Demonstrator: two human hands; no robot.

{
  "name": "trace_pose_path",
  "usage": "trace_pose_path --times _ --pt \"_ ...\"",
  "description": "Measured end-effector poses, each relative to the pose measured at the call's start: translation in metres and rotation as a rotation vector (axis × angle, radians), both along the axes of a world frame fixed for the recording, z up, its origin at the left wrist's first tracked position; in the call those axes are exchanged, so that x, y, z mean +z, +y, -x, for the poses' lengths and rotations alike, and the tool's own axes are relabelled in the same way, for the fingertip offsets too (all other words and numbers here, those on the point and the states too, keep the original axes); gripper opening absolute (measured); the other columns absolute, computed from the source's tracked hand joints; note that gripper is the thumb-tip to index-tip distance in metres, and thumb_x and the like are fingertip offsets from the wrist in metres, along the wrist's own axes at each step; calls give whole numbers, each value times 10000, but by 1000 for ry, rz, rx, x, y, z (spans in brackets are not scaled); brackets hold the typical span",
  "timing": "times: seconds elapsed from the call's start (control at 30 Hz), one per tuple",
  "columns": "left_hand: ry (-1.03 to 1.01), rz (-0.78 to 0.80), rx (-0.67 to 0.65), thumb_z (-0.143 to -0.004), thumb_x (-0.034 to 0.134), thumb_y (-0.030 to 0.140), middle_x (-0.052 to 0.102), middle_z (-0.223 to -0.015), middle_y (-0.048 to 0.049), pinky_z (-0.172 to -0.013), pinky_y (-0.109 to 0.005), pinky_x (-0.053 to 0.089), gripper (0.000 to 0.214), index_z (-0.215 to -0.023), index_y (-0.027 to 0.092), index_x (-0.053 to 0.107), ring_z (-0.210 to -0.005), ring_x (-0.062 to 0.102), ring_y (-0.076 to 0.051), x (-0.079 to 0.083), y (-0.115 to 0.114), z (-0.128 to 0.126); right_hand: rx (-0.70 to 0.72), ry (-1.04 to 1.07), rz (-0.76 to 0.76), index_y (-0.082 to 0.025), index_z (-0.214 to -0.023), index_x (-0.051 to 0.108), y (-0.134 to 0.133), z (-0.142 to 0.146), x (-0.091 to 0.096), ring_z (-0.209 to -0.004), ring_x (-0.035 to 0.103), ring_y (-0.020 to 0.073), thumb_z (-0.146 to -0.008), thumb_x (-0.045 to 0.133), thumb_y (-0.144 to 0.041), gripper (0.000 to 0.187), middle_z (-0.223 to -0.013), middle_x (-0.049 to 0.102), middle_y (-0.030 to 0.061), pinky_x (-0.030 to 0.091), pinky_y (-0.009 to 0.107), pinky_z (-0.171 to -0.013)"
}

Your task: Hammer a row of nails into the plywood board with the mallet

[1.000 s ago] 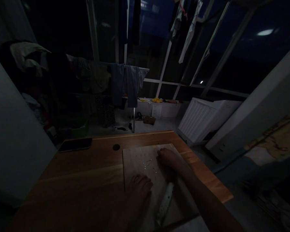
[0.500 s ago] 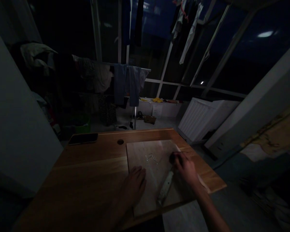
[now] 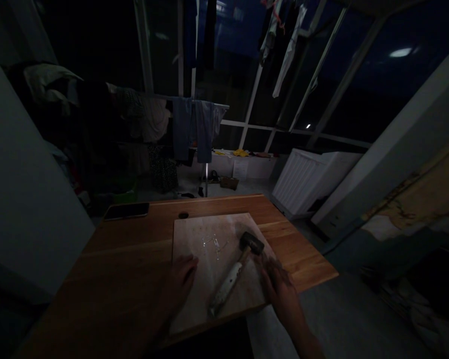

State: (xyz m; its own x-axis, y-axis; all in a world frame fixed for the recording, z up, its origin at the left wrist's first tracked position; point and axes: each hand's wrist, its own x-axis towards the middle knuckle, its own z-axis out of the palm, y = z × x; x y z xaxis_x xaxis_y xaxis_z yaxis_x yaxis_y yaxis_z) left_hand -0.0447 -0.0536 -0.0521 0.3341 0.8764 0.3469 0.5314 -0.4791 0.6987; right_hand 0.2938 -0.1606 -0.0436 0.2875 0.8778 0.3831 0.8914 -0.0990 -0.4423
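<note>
A pale wooden board [image 3: 198, 299] lies on the table. My left hand [image 3: 181, 279] is at its left edge, fingers curled against it. My right hand [image 3: 279, 284] holds the right edge, fingers along the side. Between them a hammer [image 3: 230, 281] rests on the board, its dark head [image 3: 252, 243] toward the far right and its pale, worn handle slanting toward me. Neither hand holds the hammer. Several thin nails [image 3: 215, 243] are scattered left of the hammer head. Dim light blurs the fingers' exact contact.
The wooden table [image 3: 130, 269] carries a dark phone [image 3: 127, 211] at the far left and has a round hole [image 3: 183, 215] behind the board. Beyond stand a drying rack with clothes [image 3: 202, 124] and a white ribbed cabinet-like thing [image 3: 299, 179]. A pale wall [image 3: 26, 199] rises at left.
My right hand has let go of the hammer head and moved down to the board's right edge. The board, with hammer and nails, has shifted left and turned slightly; my left hand moved left too.
</note>
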Motion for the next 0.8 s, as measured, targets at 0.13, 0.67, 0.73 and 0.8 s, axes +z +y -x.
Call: trace_pose_path --times 0.13,0.67,0.73,0.8 --pt "57 78 117 -921 574 358 739 -1307 -48 -1150 -549 482 327 -1165 298 784 -1278 653 -311 8 -5 34 -77 70 -25 -136 -1258 662 4 53 17 -1031 710 376 -1011 278 -659 694 -1142 712 247 575 506 -876" --pt "395 -178 -113 -1031 489 401 433 -1629 -135 -1232 -549 342 481 -1465 206 553 -1537 341 -329 32 47 -9 143 1005 126 -264 -872 513 34 96 47 -587 663 215 -777 561 -421 189 -761 684 -2 473 276 -458" --pt "460 -120 -111 -1022 488 500 352 -1660 -196 -1238 -584 301 603 -1513 150 492 -1558 273 -380 26 53 -27 147 988 98 -264 -909 511 31 82 46 -598 640 185 -740 591 -411 238 -867 675 -2 462 252 -440" --pt "487 -98 -156 -1027 460 535 327 -1664 -218 -1254 -583 263 649 -1532 127 462 -1567 243 -384 20 52 -45 149 847 22 -258 -910 515 33 69 45 -679 650 186 -722 596 -386 242 -878 662 2 521 273 -550"
